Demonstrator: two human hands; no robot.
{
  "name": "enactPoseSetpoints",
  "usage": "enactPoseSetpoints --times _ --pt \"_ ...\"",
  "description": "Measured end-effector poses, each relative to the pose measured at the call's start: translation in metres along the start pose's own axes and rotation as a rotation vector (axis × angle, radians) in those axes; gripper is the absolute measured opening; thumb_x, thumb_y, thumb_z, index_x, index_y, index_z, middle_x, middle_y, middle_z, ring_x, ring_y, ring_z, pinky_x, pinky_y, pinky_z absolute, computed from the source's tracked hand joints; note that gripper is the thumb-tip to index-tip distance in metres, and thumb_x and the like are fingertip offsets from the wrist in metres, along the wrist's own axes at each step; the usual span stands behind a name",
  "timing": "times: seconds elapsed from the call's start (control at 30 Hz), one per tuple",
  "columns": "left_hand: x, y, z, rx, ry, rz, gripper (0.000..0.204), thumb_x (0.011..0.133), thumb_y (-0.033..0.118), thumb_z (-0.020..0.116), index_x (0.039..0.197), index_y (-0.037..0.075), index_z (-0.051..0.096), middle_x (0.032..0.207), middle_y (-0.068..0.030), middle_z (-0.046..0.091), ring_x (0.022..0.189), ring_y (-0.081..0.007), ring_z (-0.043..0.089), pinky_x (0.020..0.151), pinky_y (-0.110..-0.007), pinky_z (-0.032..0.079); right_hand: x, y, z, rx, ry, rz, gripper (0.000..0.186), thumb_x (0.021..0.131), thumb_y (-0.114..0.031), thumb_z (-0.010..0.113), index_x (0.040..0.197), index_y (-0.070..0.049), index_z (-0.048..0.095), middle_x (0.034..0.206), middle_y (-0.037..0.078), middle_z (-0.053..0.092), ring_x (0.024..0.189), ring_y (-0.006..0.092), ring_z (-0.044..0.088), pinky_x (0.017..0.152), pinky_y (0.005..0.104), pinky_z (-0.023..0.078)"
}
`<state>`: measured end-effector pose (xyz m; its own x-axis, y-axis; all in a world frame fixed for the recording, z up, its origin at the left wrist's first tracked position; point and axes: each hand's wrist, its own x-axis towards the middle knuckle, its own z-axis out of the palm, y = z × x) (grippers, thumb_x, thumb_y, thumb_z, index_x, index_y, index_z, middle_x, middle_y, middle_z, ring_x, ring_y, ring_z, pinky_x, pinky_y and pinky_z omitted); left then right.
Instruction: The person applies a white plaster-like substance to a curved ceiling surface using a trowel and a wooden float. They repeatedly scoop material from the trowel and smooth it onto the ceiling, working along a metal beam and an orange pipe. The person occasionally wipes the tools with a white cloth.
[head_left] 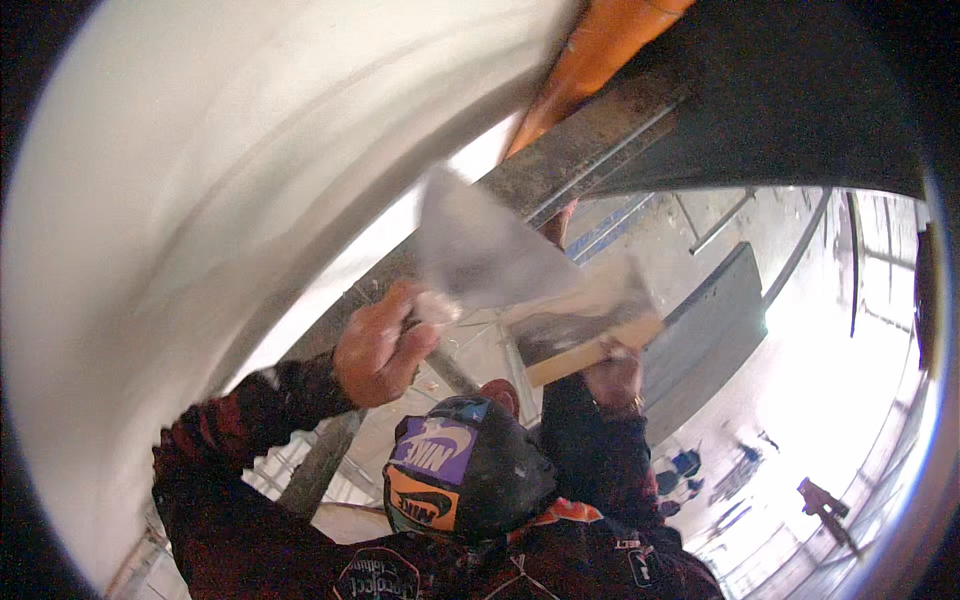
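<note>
My left hand (383,345) is raised left of the middle, fingers curled round the whitish, plaster-smeared grip of a plastering trowel. The trowel's flat grey blade (490,245) tilts up and away from that hand, smeared by motion. To its right, my right hand (614,376) grips the near edge of a rectangular board (590,312) with a greyish face and a pale yellow edge. The blade's lower right corner overlaps the board in the picture; I cannot tell whether they touch. Both forearms are in dark sleeves.
A large smooth off-white curved surface (220,170) fills the left and upper left. Beside it runs a dark, stained beam (590,140), with an orange pipe-like length (610,55) at the top. A grey plank (715,325) slants at right, near metal tubes (722,222) and a bright, washed-out area.
</note>
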<state>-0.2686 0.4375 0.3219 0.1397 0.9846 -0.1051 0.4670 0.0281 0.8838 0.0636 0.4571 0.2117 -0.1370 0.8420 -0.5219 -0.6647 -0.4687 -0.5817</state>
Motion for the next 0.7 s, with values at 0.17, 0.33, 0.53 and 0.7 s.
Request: enactPoseSetpoints --times 0.17,0.33,0.53,0.7 --pt "0.037 -0.021 0.022 -0.392 -0.522 -0.396 0.045 0.092 0.044 0.043 0.085 0.001 0.053 0.058 -0.0044 0.049 0.045 -0.0160 0.053 0.042 -0.030 0.043 -0.038 -0.051 0.027 -0.955 0.097 -0.368 0.034 0.074 -0.009 0.061 0.107 -0.007 0.053 0.105 0.010 0.056 0.098 0.0248 0.054 0.088 0.0405 0.044" --pt "0.051 -0.036 0.030 -0.472 -0.775 -0.363 0.051 0.091 0.051 0.042 0.079 0.003 0.054 0.053 0.0003 0.047 0.040 -0.0089 0.048 0.038 -0.024 0.039 -0.042 -0.085 0.085 -1.099 -0.730 -0.682 0.028 0.081 -0.015 0.059 0.108 -0.009 0.058 0.123 0.015 0.053 0.115 0.0352 0.048 0.101 0.0466 0.033" --pt "0.047 -0.029 0.031 -0.291 -0.732 -0.139 0.053 0.091 0.052 0.040 0.074 0.003 0.053 0.054 -0.0030 0.052 0.044 -0.0131 0.052 0.042 -0.028 0.041 -0.020 -0.079 0.081 -1.777 -1.015 -0.746 0.040 0.076 -0.013 0.055 0.116 -0.014 0.056 0.131 0.010 0.047 0.125 0.0346 0.038 0.104 0.0508 0.028" --pt "0.050 -0.021 0.026 -0.128 -0.714 -0.001 0.054 0.091 0.050 0.040 0.078 -0.001 0.054 0.059 -0.0104 0.055 0.054 -0.0222 0.058 0.052 -0.037 0.046 0.006 -0.085 0.031 -1.940 -0.677 -0.842 0.049 0.075 -0.010 0.058 0.123 -0.015 0.051 0.133 0.009 0.045 0.123 0.0327 0.040 0.103 0.0461 0.032"
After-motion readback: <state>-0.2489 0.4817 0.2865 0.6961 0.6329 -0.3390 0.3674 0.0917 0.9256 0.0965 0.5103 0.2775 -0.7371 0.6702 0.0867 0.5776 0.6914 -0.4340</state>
